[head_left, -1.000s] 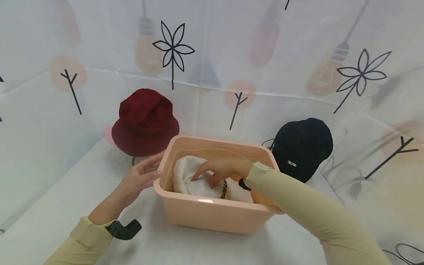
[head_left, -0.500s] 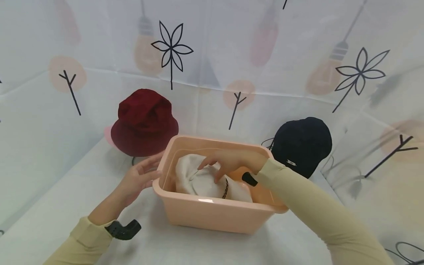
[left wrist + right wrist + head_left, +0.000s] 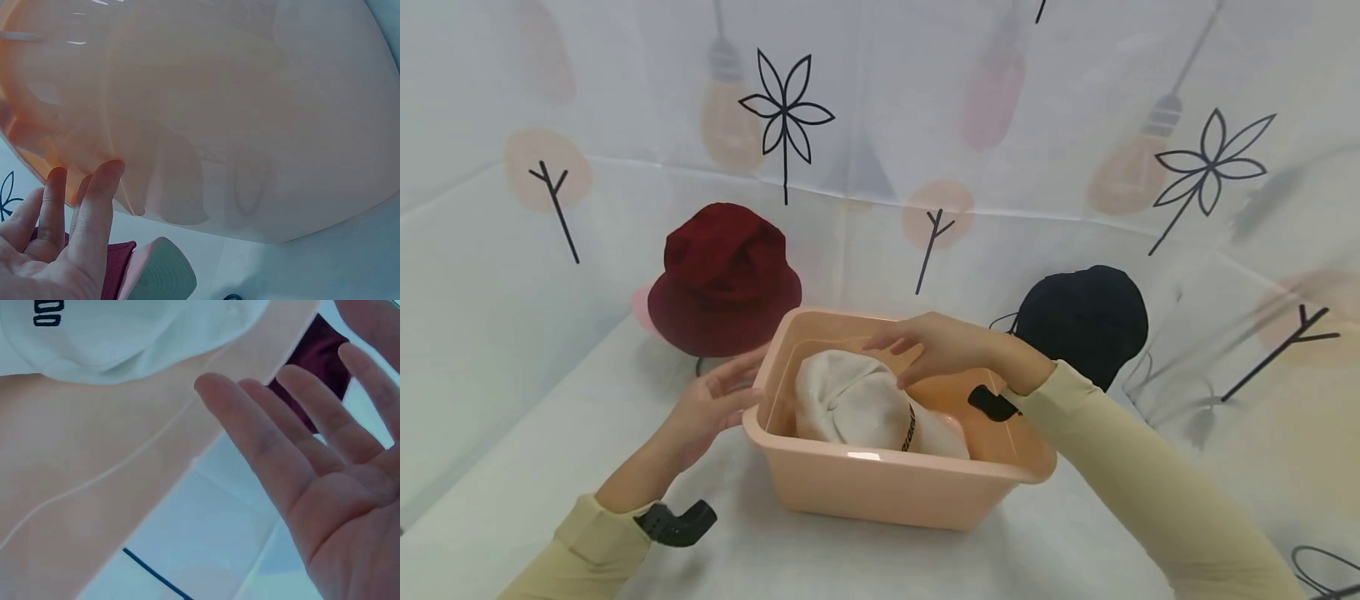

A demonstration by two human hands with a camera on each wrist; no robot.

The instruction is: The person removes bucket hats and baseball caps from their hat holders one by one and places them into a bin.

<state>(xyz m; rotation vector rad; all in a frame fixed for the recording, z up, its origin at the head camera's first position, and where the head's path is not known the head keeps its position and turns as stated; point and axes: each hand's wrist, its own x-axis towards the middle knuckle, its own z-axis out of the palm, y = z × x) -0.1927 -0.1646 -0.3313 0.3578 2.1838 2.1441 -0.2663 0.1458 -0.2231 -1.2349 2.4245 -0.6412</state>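
A white cap (image 3: 857,400) with dark lettering lies inside a peach plastic basin (image 3: 887,487), its brim toward the right. My right hand (image 3: 951,346) hovers over the basin's back part, fingers loosely spread and holding nothing. In the right wrist view the white cap (image 3: 137,337) is apart from the fingertips of the right hand (image 3: 325,450). At the basin's left end, my left hand (image 3: 715,408) rests its extended fingers against the outside of the wall. The left wrist view has the left hand (image 3: 69,237) with its fingertips at the basin's side (image 3: 250,125).
Behind the basin on the left stands a dark red bucket hat (image 3: 722,283), with something pink (image 3: 643,308) peeking out behind it. A black cap (image 3: 1082,321) stands at the back right. White patterned cloth (image 3: 880,250) hangs behind. A cable (image 3: 1326,567) lies at the lower right.
My right hand has let go of the white cap and lifted up and to the right, away from it. The left hand has stayed at the basin's left end.
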